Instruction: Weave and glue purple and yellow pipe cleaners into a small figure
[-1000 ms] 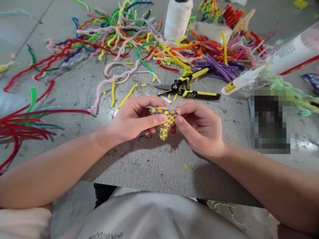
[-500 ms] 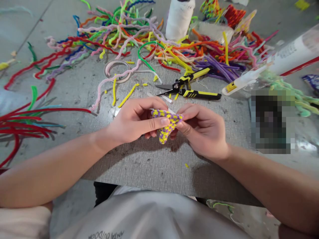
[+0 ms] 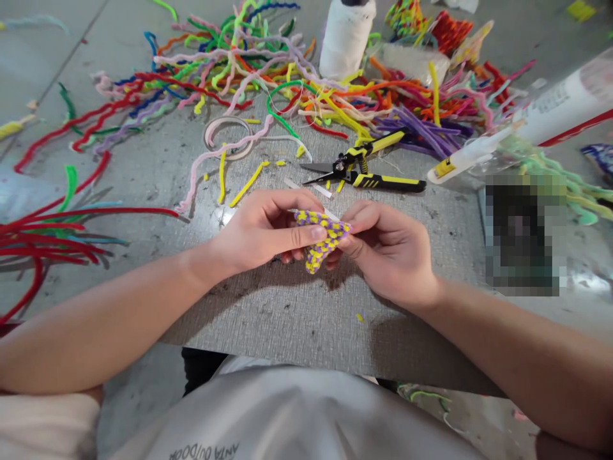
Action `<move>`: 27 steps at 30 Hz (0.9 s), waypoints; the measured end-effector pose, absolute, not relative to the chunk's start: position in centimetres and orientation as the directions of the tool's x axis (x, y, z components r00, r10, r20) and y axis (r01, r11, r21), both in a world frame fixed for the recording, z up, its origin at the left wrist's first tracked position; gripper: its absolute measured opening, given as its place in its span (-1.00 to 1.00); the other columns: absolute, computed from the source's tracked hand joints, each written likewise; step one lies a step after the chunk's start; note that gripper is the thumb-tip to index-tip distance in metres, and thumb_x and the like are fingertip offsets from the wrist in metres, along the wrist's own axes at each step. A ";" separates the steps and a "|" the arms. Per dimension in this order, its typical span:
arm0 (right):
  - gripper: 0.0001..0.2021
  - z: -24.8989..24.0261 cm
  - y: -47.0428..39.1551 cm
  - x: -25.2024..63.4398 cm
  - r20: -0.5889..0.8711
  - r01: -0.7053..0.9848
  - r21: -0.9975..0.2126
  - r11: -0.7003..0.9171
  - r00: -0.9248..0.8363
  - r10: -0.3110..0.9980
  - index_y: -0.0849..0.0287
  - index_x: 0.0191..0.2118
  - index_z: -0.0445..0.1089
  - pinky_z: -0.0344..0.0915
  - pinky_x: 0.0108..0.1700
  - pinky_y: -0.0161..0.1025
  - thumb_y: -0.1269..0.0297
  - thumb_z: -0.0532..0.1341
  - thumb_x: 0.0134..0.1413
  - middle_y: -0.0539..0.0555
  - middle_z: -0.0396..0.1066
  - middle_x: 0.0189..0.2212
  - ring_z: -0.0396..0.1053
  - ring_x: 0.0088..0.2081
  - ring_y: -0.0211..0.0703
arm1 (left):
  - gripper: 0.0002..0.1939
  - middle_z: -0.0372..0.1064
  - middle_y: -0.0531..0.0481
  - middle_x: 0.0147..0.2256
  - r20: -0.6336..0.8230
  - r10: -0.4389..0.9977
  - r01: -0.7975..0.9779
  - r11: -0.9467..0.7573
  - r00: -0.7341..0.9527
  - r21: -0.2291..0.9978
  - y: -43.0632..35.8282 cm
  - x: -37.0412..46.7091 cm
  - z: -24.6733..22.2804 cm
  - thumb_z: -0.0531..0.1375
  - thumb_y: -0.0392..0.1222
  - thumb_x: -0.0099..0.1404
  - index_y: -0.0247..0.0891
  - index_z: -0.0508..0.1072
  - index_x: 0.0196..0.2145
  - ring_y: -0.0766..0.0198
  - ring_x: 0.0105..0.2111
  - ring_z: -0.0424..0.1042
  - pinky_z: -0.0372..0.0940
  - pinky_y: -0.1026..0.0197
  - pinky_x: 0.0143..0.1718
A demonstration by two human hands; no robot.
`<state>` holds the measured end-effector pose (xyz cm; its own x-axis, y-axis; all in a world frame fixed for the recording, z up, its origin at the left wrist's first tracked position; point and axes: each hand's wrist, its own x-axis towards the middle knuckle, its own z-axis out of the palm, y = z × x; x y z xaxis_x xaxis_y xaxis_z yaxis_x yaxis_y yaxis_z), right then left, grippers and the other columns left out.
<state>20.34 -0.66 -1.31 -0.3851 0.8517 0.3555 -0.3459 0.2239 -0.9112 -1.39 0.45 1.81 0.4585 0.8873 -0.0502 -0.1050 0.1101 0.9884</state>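
Between my two hands is a small yellow and purple woven pipe-cleaner piece (image 3: 318, 249), roughly triangular with its narrow end pointing down. My left hand (image 3: 268, 227) grips it from the left, thumb lying across its front and fingers behind. With thumb and index finger, my right hand (image 3: 393, 249) pinches its upper right corner. A white strip (image 3: 330, 214) shows along its top edge; how it is fixed there I cannot tell. Just beyond my hands lie pruning snips (image 3: 359, 167) with black and yellow handles, blades apart.
A heap of coloured pipe cleaners (image 3: 230, 57) covers the far side of the grey table (image 3: 287, 332). There are also a roll of tape (image 3: 227, 137), a white wrapped bottle (image 3: 345, 41), a white glue tube (image 3: 517, 128), red pipe cleaners (image 3: 57, 233) at left and yellow offcuts (image 3: 249, 184).
The woven piece has tilted slightly in my fingers, its narrow end shifting a little upward. Both hands keep their hold in nearly the same place.
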 end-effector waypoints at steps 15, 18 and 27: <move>-0.86 -1.0 -0.8 19.9 0.414 -0.145 -0.910 0.389 -0.258 0.873 0.10 -0.17 0.51 0.53 -0.39 -0.33 0.21 0.43 0.33 0.01 0.47 -0.32 0.47 -0.39 -0.29 | -0.57 0.52 0.10 -0.47 -0.086 0.904 -0.145 0.161 0.419 0.976 0.4 -0.8 1.4 0.63 -0.03 0.11 -0.24 0.56 -0.23 0.45 -0.63 0.42 0.30 0.44 -0.68; -0.89 -1.0 -0.5 19.8 0.399 -0.081 -0.916 0.392 -0.249 0.882 0.10 -0.15 0.51 0.48 -0.39 -0.33 0.20 0.37 0.40 0.01 0.46 -0.30 0.46 -0.40 -0.30 | -0.57 0.48 0.13 -0.51 -0.090 0.928 -0.172 0.161 0.362 0.972 0.5 -0.6 1.2 0.64 -0.04 0.09 -0.24 0.57 -0.23 0.45 -0.63 0.41 0.30 0.45 -0.67; -0.88 -1.2 -0.6 19.4 0.321 -0.129 -0.943 0.307 -0.110 0.941 0.05 -0.12 0.55 0.51 -0.43 -0.35 0.14 0.39 0.39 0.00 0.54 -0.29 0.49 -0.40 -0.29 | -0.65 0.59 0.09 -0.42 -0.119 0.934 -0.403 0.257 0.337 0.878 1.0 -0.5 0.7 0.63 -0.08 0.10 -0.25 0.64 -0.26 0.40 -0.46 0.58 0.51 0.41 -0.43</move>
<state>19.43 -0.56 -1.24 -0.1097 0.9408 0.3208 -0.1286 0.3066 -0.9431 -0.49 0.96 0.68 0.3374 0.9339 -0.1186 -0.4031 0.2572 0.8783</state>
